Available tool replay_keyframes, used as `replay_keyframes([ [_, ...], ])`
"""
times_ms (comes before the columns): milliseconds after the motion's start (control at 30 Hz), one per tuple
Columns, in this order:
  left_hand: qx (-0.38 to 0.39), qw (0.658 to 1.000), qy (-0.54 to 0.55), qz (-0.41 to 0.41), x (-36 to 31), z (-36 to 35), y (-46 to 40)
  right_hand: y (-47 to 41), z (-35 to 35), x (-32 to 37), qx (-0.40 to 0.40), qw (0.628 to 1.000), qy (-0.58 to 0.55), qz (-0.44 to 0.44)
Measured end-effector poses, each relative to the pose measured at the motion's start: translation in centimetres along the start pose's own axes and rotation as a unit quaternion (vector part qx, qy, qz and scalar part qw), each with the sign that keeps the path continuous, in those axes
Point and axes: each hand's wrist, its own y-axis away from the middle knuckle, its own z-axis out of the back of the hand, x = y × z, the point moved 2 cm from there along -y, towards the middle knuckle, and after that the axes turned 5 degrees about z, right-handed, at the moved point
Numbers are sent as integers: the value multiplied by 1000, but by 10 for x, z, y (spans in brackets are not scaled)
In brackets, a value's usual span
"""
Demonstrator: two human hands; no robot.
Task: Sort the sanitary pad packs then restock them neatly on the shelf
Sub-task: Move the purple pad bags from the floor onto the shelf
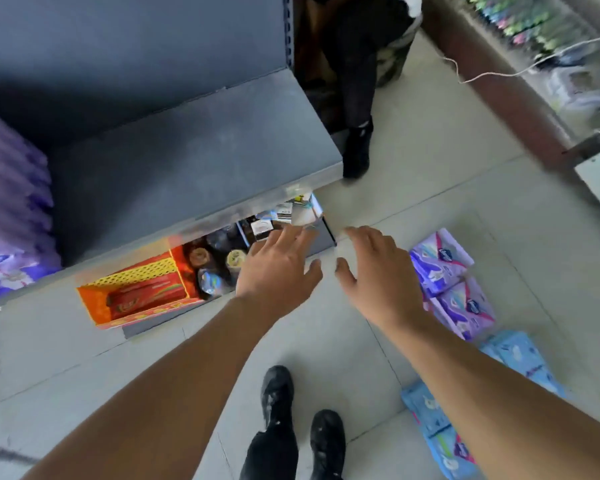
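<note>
**A:** Stock on the shelf?

**B:** One row of purple pad packs, standing at its left end. The rest of the grey board, to the right of that row, is bare.

**A:** Stock off the shelf?

**B:** On the floor, right of the shelf's front corner: two purple packs, lying side by side. Farther from the shelf, nearer the feet: several blue packs, loosely laid. They look grouped by colour, so I judge sorting largely done.

**A:** Hands?

**B:** Left hand and right hand, both empty, fingers spread, hovering in front of the shelf's right corner. Neither touches a pack.

**A:** Below the shelf?

**B:** An orange box and small jars; not part of this job.

**A:** Remaining?

**B:** Most of the restocking, by my estimate: every floor pack has yet to go up, purple beside the standing row, blue after.
</note>
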Motion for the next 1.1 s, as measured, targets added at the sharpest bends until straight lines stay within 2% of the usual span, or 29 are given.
replay_keyframes([
  [133, 104, 993, 0, -56, -46, -46, -33, 42, -17, -63, 24, 992, -11, -124],
  [267, 164, 981, -11, -99, -85, -82, -60, 76, -34, -115, 62, 967, -46, -243],
  [400, 216, 967, -37, -128, -119, -122, -84, 99, -52, -158, 67, 939, -98, -323],
  [533, 264, 957, -38, -116, -151, -172, -114, 108, -83, -204, 98, 887, -171, -419],
  [633, 297, 952, -11, -75, -170, -217, -146, 101, -125, -248, 112, 847, -220, -471],
  [733, 332, 941, -12, -56, -178, -275, -185, 89, -182, -296, 102, 783, -292, -539],
  [967, 395, 919, -8, 19, -174, -388, -245, 75, -297, -356, 130, 671, -401, -609],
  [1100, 406, 913, -19, 34, -162, -442, -265, 70, -346, -377, 118, 628, -434, -635],
])
